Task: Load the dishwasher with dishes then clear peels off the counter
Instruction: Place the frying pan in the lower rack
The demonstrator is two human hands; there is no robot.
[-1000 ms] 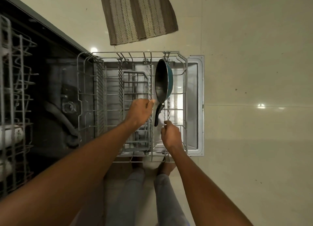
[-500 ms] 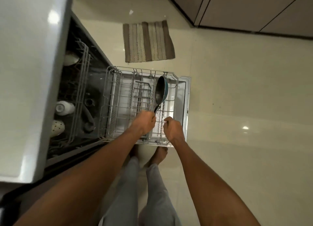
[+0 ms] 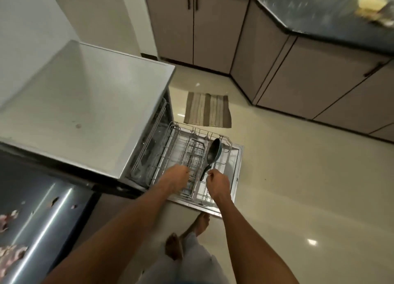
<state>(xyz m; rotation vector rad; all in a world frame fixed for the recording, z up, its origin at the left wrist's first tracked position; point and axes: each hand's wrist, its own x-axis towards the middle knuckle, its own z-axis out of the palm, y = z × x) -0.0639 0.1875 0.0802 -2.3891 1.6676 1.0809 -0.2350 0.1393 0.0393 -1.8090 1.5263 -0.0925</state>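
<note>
Head view, dishwasher: dishwasher (image 3: 89, 104) stands at left with its door (image 3: 237, 170) dropped flat to the floor.
Head view, lower rack: lower rack (image 3: 187, 147) is pulled out over the open door; wire dividers stand along its middle.
Head view, pan: frying pan (image 3: 214, 151) stands on edge in the right part of the lower rack, dark inside facing left, teal outside facing right, black handle pointing down toward the person.
Head view, left hand: left hand (image 3: 175, 178) reaches down onto the near edge of the lower rack, left of the pan handle; its fingers curl downward among the wires. Whether they clamp a wire cannot be told.
Head view, right hand: right hand (image 3: 217, 182) sits just right of the pan handle end, fingers curled together, thumb and forefinger pinched at a thin rack wire. It is beside the handle, not gripping it.
Head view, counter: steel counter (image 3: 42, 209) at lower left carries pinkish peels (image 3: 9, 256) scattered near the frame edge; blurred.
Head view, floor: striped mat (image 3: 207, 110) lies on the pale tile beyond the rack, well apart from it.
Head view, surroundings: beige cabinets (image 3: 277, 60) run along the far wall under a dark worktop (image 3: 319, 8). Bare feet show below the door edge.
</note>
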